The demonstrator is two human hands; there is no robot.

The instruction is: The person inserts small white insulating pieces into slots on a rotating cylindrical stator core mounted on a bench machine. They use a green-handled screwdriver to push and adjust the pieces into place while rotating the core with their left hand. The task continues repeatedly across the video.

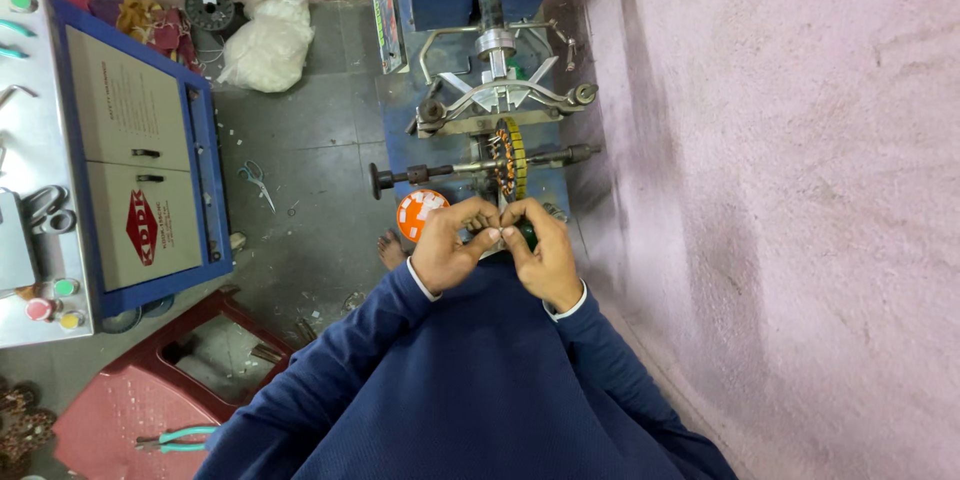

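Grey concrete floor [310, 140] lay below, with a pink wall [780, 190] close on the right and a blue winding machine [480, 0] straight ahead. Both forearms, in dark blue sleeves, were raised and bent at the elbow, converging in front of the chest.

Left hand [448, 245]: wrist slightly flexed, back of hand up, fingers [488, 236] curled together with thumb and forefinger pinched on something small; the pinched item was too small to identify.

Right hand [540, 250]: mirrored pose, knuckles outward, fingers curled and closed against a dark green object [525, 237], mostly hidden by the hand. The two hands met fingertip to fingertip.

Just beyond the fingertips, a round stator [509, 157] with copper windings and a yellow rim sat edge-on on the machine's horizontal shaft [440, 173], near the hands but not touched by them.

Other items: an orange round disc [418, 212] just left of the left hand; scissors [255, 180] on the floor; a red plastic stool [130, 410] at lower left carrying teal-handled pliers [175, 438]; a blue and cream cabinet [140, 170]; a white bag [265, 45].
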